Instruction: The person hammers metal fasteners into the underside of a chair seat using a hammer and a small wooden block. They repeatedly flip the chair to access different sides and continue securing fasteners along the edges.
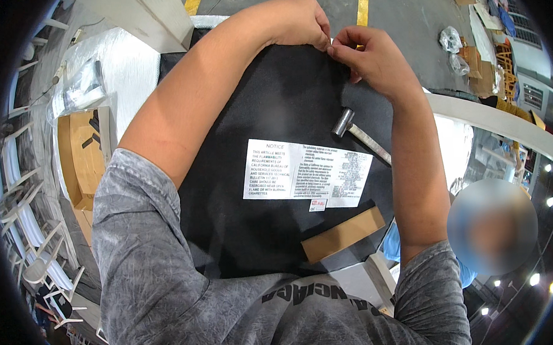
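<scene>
My left hand (301,24) and my right hand (370,58) meet at the far edge of a black fabric-covered panel (280,104). The fingers of each are pinched together. A tiny pale bit shows between the fingertips, too small to name. Below my right hand, a hammer (343,123) with a metal head and light handle lies on the panel, its handle running toward my right forearm. White printed label sheets (269,170) lie flat in the panel's middle. Closer to me, a brown cardboard strip (343,234) rests at an angle.
At left, an open cardboard box (72,163) holds small black pieces, beside a clear plastic bag (87,85) on white wrapping. A pale post (140,18) rises at the far left. At right are a person with a blurred head (492,231) and a curved white rail (490,120).
</scene>
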`<state>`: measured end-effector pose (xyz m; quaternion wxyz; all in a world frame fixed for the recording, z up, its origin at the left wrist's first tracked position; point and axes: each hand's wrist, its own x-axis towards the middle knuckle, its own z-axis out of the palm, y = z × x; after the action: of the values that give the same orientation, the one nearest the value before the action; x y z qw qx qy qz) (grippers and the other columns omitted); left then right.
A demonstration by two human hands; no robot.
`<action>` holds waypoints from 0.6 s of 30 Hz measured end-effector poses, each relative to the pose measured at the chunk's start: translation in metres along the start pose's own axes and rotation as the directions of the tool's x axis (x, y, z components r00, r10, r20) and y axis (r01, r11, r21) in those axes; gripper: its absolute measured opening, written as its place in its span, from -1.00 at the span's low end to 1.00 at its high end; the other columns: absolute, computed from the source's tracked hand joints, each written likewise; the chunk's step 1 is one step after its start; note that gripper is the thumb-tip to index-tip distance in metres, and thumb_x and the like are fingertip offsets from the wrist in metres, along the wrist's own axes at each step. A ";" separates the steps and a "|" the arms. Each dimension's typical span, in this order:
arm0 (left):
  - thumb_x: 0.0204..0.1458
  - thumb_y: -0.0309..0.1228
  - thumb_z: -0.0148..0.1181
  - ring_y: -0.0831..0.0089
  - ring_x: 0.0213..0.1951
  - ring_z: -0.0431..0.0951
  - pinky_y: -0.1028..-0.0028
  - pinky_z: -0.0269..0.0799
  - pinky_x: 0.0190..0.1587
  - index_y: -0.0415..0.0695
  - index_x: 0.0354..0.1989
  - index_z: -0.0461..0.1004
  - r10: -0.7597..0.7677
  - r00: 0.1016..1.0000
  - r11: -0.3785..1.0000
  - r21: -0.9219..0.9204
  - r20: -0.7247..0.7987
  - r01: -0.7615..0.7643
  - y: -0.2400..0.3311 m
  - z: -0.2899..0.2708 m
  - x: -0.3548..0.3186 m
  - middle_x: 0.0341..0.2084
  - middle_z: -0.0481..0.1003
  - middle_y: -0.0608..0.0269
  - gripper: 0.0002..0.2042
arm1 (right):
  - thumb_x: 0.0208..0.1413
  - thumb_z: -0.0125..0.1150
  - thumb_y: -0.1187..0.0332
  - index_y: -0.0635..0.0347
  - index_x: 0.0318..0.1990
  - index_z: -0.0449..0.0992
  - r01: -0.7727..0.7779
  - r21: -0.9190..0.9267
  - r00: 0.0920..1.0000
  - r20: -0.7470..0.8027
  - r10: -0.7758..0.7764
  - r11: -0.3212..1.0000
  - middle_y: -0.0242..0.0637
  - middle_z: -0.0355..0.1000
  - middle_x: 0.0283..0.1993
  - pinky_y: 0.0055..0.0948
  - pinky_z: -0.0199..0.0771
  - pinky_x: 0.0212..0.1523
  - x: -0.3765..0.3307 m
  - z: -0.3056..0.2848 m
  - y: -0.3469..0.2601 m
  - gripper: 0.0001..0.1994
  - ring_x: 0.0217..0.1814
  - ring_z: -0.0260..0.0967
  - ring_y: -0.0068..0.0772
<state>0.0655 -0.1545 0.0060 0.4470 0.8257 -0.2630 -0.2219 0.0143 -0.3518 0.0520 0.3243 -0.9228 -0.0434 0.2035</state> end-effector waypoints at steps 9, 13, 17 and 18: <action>-0.11 -0.28 0.41 0.32 -0.31 0.61 0.31 0.48 -0.17 -0.10 -0.27 0.73 0.020 1.000 1.000 0.003 0.009 -0.020 -0.004 0.000 0.004 -0.39 0.66 0.16 -0.76 | 0.20 0.33 0.21 0.22 -0.11 0.67 0.027 0.006 1.000 0.014 -0.028 1.000 -0.26 0.56 -0.41 -0.45 0.49 -0.42 0.003 -0.001 0.001 -0.73 -0.47 0.49 -0.47; -0.03 -0.36 0.39 0.43 -0.35 0.58 0.41 0.46 -0.16 -0.18 -0.25 0.71 -0.003 0.999 1.000 0.014 0.052 0.002 -0.001 -0.002 0.003 -0.45 0.64 0.19 -0.79 | 0.23 0.31 0.25 0.26 -0.13 0.66 0.013 0.020 0.999 0.037 -0.014 1.000 -0.28 0.54 -0.42 -0.46 0.49 -0.40 0.002 -0.002 0.000 -0.76 -0.48 0.46 -0.51; -0.03 -0.38 0.39 0.46 -0.37 0.55 0.43 0.42 -0.20 -0.19 -0.27 0.71 0.008 0.998 0.998 -0.062 0.055 -0.005 0.002 0.000 0.003 -0.47 0.63 0.25 -0.81 | 0.23 0.30 0.30 0.28 -0.16 0.64 -0.002 0.194 1.000 0.028 -0.004 0.981 -0.28 0.54 -0.40 -0.47 0.49 -0.40 -0.016 -0.017 0.006 -0.79 -0.48 0.44 -0.54; -0.02 -0.38 0.39 0.46 -0.36 0.55 0.43 0.42 -0.19 -0.19 -0.28 0.71 -0.008 0.999 0.999 -0.041 0.042 0.010 0.006 0.002 0.000 -0.46 0.63 0.25 -0.82 | 0.22 0.30 0.29 0.29 -0.17 0.64 -0.010 0.165 1.000 -0.017 0.013 0.986 -0.27 0.55 -0.39 -0.46 0.49 -0.38 -0.026 -0.023 0.011 -0.79 -0.45 0.45 -0.53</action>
<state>0.0636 -0.1583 0.0100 0.4572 0.8127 -0.2639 -0.2465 -0.0012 -0.3796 0.0705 0.3988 -0.8948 -0.0182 0.2000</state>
